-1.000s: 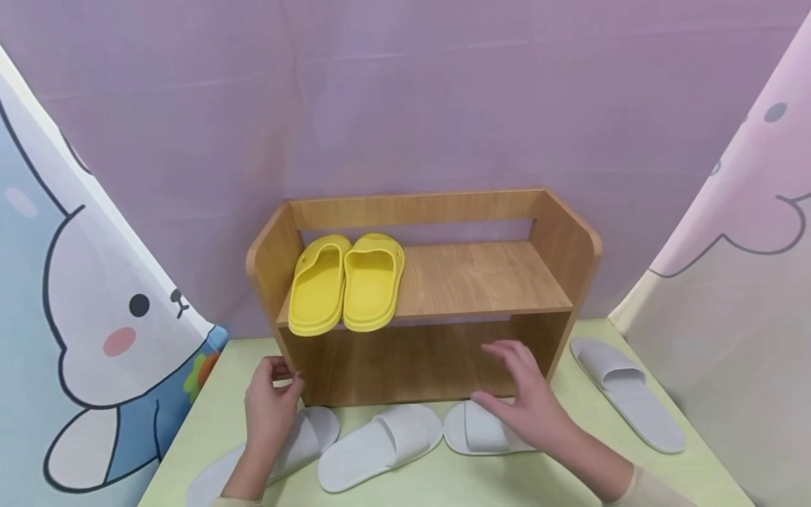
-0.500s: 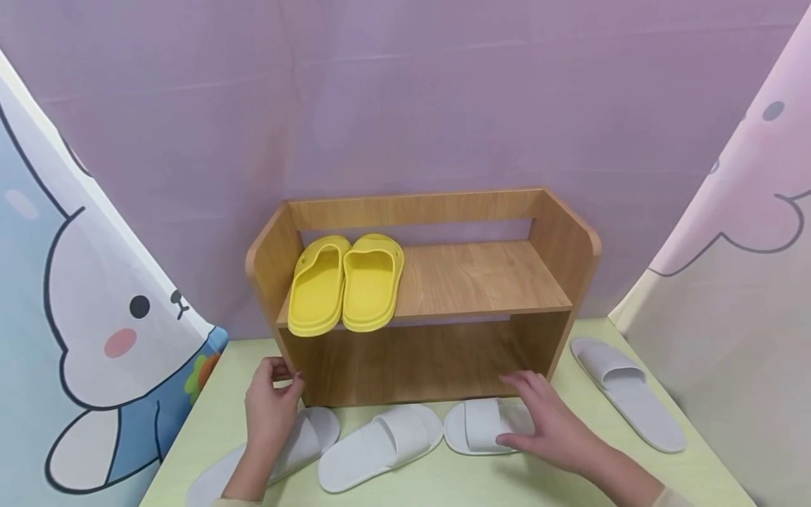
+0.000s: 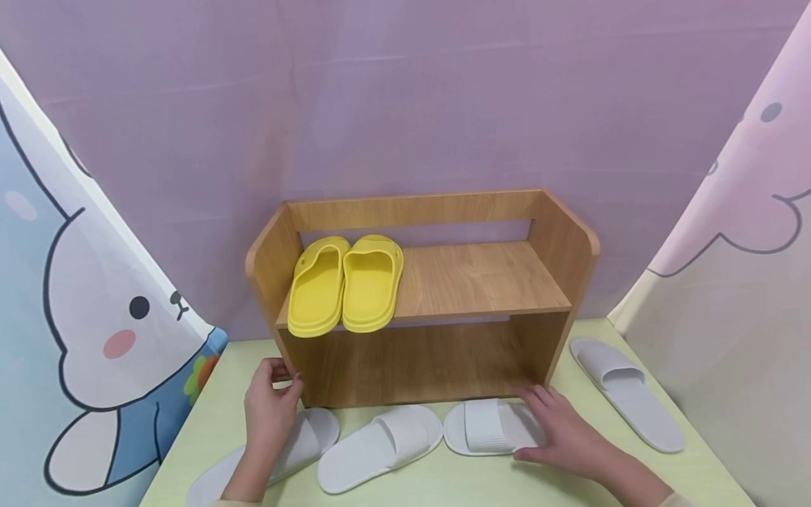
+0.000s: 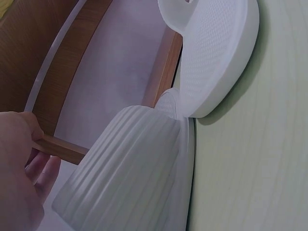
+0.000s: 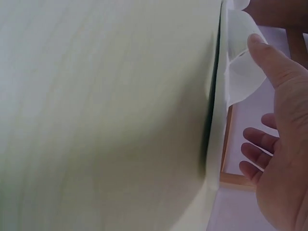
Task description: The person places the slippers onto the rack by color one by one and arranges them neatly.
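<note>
My left hand (image 3: 271, 403) pinches the front edge of the left side panel of a wooden shoe rack (image 3: 484, 278). In the left wrist view, thumb and fingers lie on either side of that panel. A white slipper (image 3: 486, 426) lies sideways before the rack's right half. Over its heel end is my right hand (image 3: 564, 433), thumb at the near side and fingers at the far side, spread apart. The right wrist view shows the thumb overlapping the slipper's strap (image 5: 245, 72), with the fingers loosely bent. Another slipper (image 3: 304, 443) lies partly hidden below my left forearm.
Two yellow clogs (image 3: 370, 292) stand side by side on the rack's upper shelf, at the left. A white slipper (image 3: 380, 451) lies at front centre, and one more (image 3: 627, 394) lies right of the rack. Printed cloth walls (image 3: 127, 303) flank the pale green surface (image 3: 418, 486).
My right hand has come down and to the right, from above the slipper's strap to its heel end. The left hand stays on the rack's panel.
</note>
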The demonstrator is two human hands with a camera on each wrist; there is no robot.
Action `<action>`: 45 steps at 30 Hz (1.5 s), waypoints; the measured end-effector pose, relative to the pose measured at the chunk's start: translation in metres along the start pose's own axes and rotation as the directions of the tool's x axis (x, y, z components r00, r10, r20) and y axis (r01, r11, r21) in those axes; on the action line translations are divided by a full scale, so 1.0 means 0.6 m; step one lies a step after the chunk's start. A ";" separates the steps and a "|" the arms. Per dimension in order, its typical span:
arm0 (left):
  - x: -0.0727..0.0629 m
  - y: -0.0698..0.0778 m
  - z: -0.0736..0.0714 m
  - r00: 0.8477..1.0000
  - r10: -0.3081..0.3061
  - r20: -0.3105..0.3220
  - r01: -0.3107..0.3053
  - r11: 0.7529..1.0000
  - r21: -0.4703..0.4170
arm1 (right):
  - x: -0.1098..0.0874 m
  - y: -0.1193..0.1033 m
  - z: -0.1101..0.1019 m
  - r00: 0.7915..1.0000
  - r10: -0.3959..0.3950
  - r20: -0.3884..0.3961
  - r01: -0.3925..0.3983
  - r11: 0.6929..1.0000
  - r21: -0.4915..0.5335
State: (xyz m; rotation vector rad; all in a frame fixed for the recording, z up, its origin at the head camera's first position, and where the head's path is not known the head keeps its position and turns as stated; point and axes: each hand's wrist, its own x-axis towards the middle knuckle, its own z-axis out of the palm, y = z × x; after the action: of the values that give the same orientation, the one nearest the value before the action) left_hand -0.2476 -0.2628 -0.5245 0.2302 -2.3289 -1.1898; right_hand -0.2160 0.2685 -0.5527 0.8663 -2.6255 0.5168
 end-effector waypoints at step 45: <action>0.000 0.000 -0.002 1.000 0.014 -0.001 -0.014 1.000 -0.005 | -0.005 0.046 0.009 0.989 0.012 0.148 -0.024 0.997 0.077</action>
State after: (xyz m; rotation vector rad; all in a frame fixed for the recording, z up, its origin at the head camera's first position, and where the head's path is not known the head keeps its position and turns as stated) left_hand -0.2469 -0.2639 -0.5241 0.2117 -2.3224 -1.1883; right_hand -0.2317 0.2887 -0.5651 0.9390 -2.7657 0.5851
